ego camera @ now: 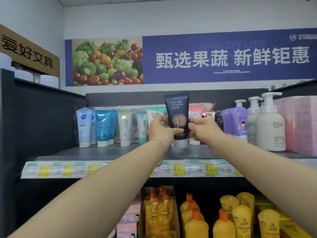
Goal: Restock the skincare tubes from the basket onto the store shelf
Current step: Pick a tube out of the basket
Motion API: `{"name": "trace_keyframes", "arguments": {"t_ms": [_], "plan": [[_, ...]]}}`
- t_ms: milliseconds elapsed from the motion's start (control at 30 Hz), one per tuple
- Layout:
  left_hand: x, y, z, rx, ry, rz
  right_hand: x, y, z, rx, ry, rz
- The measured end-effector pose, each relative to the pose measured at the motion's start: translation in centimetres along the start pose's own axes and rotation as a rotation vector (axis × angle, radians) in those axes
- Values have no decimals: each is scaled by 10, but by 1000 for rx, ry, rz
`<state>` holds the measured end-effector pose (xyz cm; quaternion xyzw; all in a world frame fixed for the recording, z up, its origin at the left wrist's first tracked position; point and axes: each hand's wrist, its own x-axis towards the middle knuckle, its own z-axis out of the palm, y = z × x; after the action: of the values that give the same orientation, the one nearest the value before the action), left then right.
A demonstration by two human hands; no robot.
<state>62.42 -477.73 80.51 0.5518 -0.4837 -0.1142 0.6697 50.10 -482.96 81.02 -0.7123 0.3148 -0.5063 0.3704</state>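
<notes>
A dark navy skincare tube (177, 110) with a silver cap stands upright, cap down, on the grey top shelf (103, 154). My left hand (160, 130) grips its left side with the thumb across the front. My right hand (204, 128) pinches its right edge. Behind it stands a row of tubes: blue and white tubes (84, 127), teal tubes (103, 127), white-green tubes (124, 128), a mint tube (154, 111) and a pink tube (195, 112). The basket is out of view.
White pump bottles (270, 124) and purple bottles (238, 121) stand right of the tubes, with pink boxes (298, 124) at the far right. Yellow bottles (240, 215) and pouches (159, 212) fill the lower shelf. Price labels (197, 168) line the shelf edge.
</notes>
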Motion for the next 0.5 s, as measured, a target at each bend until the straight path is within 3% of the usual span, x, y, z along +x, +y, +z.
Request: {"name": "trace_keyframes", "arguments": {"t_ms": [233,500], "plan": [[18,-20,20,184,35,-21,16,25,13,-177,42,37],[30,-32,29,364,23,7,22,33,17,-350,-89,-15]]}}
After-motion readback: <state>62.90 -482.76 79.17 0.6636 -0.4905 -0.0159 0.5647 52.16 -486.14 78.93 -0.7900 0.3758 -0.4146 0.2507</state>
